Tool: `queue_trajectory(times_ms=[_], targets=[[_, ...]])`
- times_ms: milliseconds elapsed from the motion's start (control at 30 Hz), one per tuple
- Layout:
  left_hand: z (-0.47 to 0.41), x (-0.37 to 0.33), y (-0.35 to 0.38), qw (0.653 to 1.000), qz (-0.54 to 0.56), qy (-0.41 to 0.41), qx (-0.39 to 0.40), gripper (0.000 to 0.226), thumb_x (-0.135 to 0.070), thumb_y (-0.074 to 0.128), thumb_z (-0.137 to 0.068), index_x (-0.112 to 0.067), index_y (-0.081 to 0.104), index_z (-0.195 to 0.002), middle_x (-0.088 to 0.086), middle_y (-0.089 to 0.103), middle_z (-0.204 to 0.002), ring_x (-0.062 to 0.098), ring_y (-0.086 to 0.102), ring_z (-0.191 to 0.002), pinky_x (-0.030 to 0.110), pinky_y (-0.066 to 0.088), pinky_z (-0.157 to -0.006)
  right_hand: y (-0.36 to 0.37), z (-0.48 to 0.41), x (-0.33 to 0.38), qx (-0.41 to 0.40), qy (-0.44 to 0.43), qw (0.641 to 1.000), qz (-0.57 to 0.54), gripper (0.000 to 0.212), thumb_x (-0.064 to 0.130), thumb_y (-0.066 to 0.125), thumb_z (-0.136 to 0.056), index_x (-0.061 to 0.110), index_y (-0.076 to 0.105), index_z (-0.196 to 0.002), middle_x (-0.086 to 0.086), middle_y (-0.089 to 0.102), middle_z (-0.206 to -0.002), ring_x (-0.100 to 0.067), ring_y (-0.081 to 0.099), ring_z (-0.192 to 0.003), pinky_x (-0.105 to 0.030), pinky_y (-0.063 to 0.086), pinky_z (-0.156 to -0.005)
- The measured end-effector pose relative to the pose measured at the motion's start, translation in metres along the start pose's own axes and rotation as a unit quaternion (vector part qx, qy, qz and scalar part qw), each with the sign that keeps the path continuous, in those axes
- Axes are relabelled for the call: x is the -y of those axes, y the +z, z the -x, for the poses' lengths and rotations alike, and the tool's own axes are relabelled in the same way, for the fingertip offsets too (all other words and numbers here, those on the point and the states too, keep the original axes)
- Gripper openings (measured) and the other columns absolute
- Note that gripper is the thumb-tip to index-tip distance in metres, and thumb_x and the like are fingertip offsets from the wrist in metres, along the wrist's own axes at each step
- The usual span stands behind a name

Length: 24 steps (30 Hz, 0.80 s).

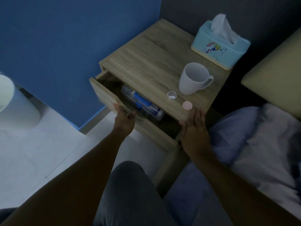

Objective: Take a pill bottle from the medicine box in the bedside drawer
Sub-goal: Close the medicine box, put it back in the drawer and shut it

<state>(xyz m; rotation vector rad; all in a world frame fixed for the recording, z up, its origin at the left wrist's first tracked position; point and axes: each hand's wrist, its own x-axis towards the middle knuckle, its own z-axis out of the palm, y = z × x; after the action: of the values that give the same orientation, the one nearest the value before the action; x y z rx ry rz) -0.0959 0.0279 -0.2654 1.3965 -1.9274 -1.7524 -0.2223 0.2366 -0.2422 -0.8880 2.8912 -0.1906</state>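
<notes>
drawer (104,93): partly open | medicine box (141,103): clear, blue latch, lying flat inside, half under the tabletop

**Bare Forearms and Grey Trousers**

Both of the person's forearms are bare, with no sleeve reaching into view on either side. The left hand (124,119) and the right hand (194,128) carry no gloves; in the dim light no ring, watch or bracelet can be made out. Lower in the frame, one knee (128,185) is covered by dark grey trousers of smooth, plain cloth without visible pattern.
</notes>
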Motion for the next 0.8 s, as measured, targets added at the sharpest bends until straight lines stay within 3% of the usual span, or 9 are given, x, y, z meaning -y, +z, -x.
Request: queue_trajectory(times_ms=[133, 400, 500, 800], targets=[[-0.016, -0.006, 0.013, 1.000, 0.010, -0.003, 0.006, 0.083, -0.025, 0.051, -0.099, -0.020, -0.011, -0.155, 0.014, 0.034, -0.156, 0.032, 0.040, -0.139, 0.044, 0.040, -0.106, 0.002, 0.000, 0.001, -0.012, 0.010, 1.000, -0.001, 0.067, 0.038, 0.032, -0.105, -0.002, 0.018, -0.157, -0.022, 0.017, -0.166, -0.036, 0.009, -0.156, -0.046, 0.023, -0.124], [-0.044, -0.016, 0.038, 1.000, 0.003, 0.013, -0.008, 0.086, -0.033, 0.050, -0.098, -0.019, -0.012, -0.155, 0.008, 0.035, -0.157, 0.028, 0.039, -0.139, 0.026, 0.033, -0.094, 0.001, 0.002, -0.001, -0.024, -0.012, 1.000, 0.000, 0.065, 0.034, 0.034, -0.106, -0.006, 0.023, -0.155, -0.026, 0.021, -0.164, -0.038, 0.013, -0.155, -0.047, 0.022, -0.124], [-0.050, -0.018, 0.045, 1.000, 0.010, 0.015, -0.011, 0.087, -0.031, 0.051, -0.098, -0.019, -0.014, -0.155, 0.006, 0.029, -0.160, 0.024, 0.033, -0.143, 0.024, 0.028, -0.095, 0.001, 0.002, -0.002, -0.030, -0.020, 0.999, 0.003, 0.064, 0.033, 0.034, -0.106, -0.007, 0.023, -0.154, -0.028, 0.020, -0.164, -0.040, 0.013, -0.154, -0.047, 0.020, -0.125], [-0.061, -0.021, 0.052, 1.000, -0.005, 0.005, 0.001, 0.090, -0.019, 0.054, -0.097, -0.017, -0.014, -0.155, 0.008, 0.031, -0.158, 0.025, 0.032, -0.144, 0.041, 0.028, -0.113, 0.006, 0.002, -0.001, -0.067, -0.013, 0.998, -0.013, 0.068, 0.037, 0.025, -0.102, -0.011, 0.033, -0.150, -0.031, 0.032, -0.158, -0.045, 0.026, -0.149, -0.052, 0.034, -0.118]])
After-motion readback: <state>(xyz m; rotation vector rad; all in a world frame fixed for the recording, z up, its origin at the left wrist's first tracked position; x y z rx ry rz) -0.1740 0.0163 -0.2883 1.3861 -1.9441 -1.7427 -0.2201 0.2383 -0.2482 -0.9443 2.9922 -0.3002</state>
